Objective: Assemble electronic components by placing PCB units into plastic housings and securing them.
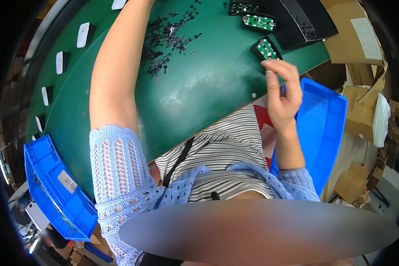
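My left forearm (pixel 117 66) stretches across the table to the top edge of the picture, where the hand is cut off. Over the table's right front edge, my right hand (pixel 284 91) has thumb and forefinger closed together; anything between them is too small to make out. Just beyond its fingertips lies a black housing with a green circuit board (pixel 267 48). Farther back is a second such housing (pixel 259 22), with another one (pixel 244 8) behind it. To the right of my left forearm, small black parts (pixel 164 44) are scattered in a loose heap.
White-and-black housings (pixel 83 35) stand in a row along the left of the green table (pixel 199 106). A black tray (pixel 303 22) holding small dark parts sits back right, by a cardboard box (pixel 350 31). Blue bins flank me, left (pixel 53 166) and right (pixel 328 119).
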A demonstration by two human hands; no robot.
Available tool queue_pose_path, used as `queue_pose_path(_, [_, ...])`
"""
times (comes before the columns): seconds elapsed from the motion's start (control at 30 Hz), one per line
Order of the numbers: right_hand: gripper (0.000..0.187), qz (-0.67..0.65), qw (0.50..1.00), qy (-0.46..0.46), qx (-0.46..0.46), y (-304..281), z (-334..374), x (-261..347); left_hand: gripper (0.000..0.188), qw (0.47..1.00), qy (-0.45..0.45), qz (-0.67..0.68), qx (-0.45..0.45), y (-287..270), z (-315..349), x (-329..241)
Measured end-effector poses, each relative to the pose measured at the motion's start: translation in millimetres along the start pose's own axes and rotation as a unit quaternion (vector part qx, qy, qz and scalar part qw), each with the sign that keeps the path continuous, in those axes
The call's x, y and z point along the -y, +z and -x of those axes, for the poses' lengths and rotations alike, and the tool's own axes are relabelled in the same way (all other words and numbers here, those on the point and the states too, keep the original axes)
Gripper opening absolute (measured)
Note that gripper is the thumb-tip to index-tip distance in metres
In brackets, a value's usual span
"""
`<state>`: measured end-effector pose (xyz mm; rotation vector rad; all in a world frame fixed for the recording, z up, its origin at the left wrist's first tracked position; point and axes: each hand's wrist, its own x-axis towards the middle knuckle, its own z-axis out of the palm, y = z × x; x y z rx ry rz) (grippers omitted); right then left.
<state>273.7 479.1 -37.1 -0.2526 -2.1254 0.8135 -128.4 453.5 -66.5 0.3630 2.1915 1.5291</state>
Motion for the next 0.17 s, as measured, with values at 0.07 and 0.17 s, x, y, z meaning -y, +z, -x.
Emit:
queue_pose_path(0.07, [0.019, 0.089, 0.996, -0.005, 0.006, -7, -11, -1, 0.023, 0.967, -0.09, 0.151, 0.184, -32, -13, 0])
queue_pose_path(0.17, [0.034, 0.217, 0.975, 0.015, 0.045, -11, -19, -5, 0.024, 0.997, -0.047, 0.059, 0.022, -10, 0, 5])
